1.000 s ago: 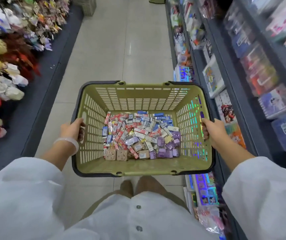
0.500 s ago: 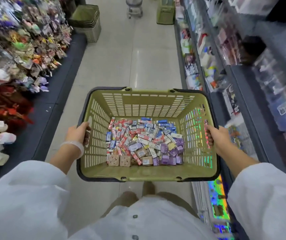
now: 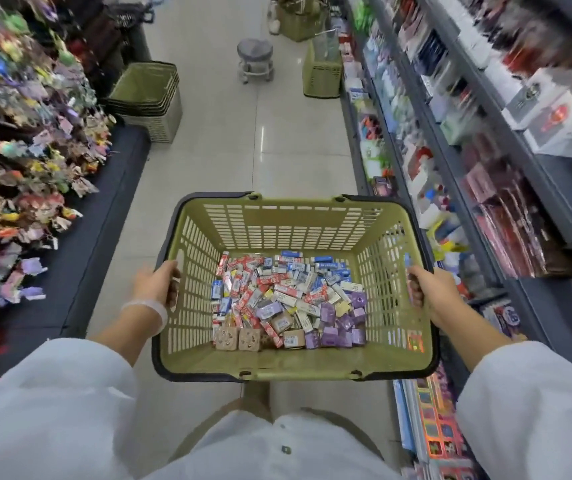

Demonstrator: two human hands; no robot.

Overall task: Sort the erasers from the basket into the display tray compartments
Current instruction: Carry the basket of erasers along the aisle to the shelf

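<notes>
An olive green plastic basket (image 3: 295, 365) with a dark rim is carried in front of me over the aisle floor. Its bottom holds a pile of several wrapped erasers (image 3: 288, 299) in red, blue, white, purple and brown. My left hand (image 3: 156, 282) grips the basket's left rim, fingers curled over the edge. My right hand (image 3: 428, 289) grips the right rim the same way. No display tray is in view.
A rack of colourful hanging trinkets (image 3: 28, 161) lines the left. Shelves of stationery (image 3: 468, 161) run along the right. Ahead stand stacked green baskets (image 3: 146, 95), a grey wheeled stool (image 3: 255, 60) and another green basket (image 3: 322, 74). A tiled aisle (image 3: 257, 140) runs between.
The view has advanced down the aisle and tilted up; the stool and stacked baskets ahead have come closer. Both hands keep their grip on the basket.
</notes>
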